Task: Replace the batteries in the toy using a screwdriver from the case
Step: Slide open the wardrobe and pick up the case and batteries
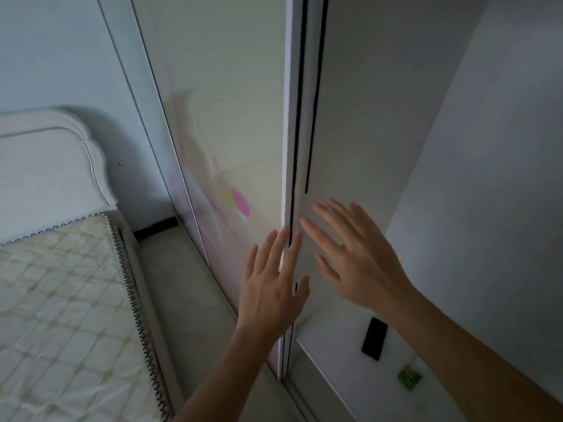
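A flat black rectangular block [374, 338], possibly the case though the view is too dim to be sure, lies on a white ledge [335, 363] at the near right. Just beside it, nearer and further right, sits a small green ribbed pack [409, 377]; what it contains cannot be made out. The right forearm passes over the ledge just right of both.

Neither hand holds anything. The left hand [274, 287] is raised with fingers straight and slightly spread, its fingertips at the dark vertical seam [297, 132] between two tall pale doors. The right hand [359, 263], a little blurred, is flat with fingers spread in front of the matt grey-white door [365, 117] to the right of that seam. Whether either palm actually touches a door cannot be told. The hands are close together, not touching.

The glossy cream door [228, 102] left of the seam shows a faint pink and yellow reflection [240, 201]. Further left, across a strip of pale floor [182, 300], stands a bed with a quilted cream mattress [61, 300] and a white scalloped headboard [45, 166] against the far wall.
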